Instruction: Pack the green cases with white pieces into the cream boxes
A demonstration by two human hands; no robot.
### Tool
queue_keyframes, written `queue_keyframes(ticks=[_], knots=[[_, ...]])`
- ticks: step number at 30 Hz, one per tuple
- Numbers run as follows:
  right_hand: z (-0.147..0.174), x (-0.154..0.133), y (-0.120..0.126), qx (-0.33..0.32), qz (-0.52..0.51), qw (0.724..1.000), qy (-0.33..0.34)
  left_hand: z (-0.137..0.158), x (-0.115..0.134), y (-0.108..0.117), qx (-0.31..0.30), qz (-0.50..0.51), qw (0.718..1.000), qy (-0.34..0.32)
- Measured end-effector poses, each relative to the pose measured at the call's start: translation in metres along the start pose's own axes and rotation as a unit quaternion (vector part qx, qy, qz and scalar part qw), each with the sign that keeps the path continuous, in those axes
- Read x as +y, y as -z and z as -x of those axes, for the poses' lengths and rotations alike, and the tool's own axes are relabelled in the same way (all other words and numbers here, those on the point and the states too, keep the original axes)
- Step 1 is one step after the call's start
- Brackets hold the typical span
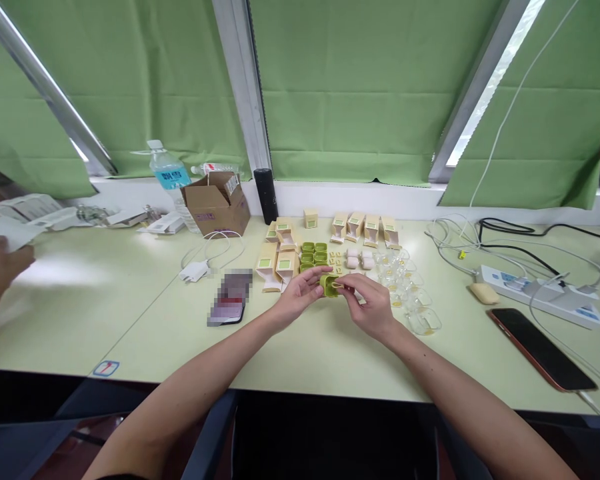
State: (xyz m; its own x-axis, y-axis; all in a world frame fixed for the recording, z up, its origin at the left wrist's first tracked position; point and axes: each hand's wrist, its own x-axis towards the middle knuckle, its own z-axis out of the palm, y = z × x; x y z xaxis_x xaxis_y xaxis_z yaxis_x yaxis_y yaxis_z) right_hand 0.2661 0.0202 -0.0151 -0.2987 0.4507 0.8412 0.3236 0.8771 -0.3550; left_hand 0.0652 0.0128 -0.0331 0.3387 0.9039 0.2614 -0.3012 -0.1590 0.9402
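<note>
My left hand (295, 297) grips a small green square cup (328, 287) by its left side, with the fingers stretched along the far edge. Pinched in my right hand (371, 305) is a small yellowish looped piece (337, 285), held at the cup's opening; its exact shape is partly hidden by the fingers. Just beyond my hands sit several matching green cups (314, 248) in rows. Beside them lie small yellow pieces (335, 257), pale pink blocks (353, 260) and several clear plastic covers (423, 322).
Open cream cartons (267, 261) stand left of the cups, more cartons (371, 230) behind. A phone (230, 300) lies at left, another phone (543, 348) at right near a power strip (545, 297). A cardboard box (217, 207) stands behind. Another person's hand (3, 263) holds something white.
</note>
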Motion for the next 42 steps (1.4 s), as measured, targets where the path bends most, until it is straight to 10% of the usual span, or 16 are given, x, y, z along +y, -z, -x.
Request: queue_keyframes(ticks=[31,42], knots=[[0.002,0.005,-0.002,-0.022,0.119,0.987,0.107,0.001,0.005,-0.006,0.009,0.005,0.999,0.037],[0.003,0.014,-0.001,-0.005,0.057,0.990,0.131,-0.005,0.012,-0.006,0.123,0.003,0.992,0.010]])
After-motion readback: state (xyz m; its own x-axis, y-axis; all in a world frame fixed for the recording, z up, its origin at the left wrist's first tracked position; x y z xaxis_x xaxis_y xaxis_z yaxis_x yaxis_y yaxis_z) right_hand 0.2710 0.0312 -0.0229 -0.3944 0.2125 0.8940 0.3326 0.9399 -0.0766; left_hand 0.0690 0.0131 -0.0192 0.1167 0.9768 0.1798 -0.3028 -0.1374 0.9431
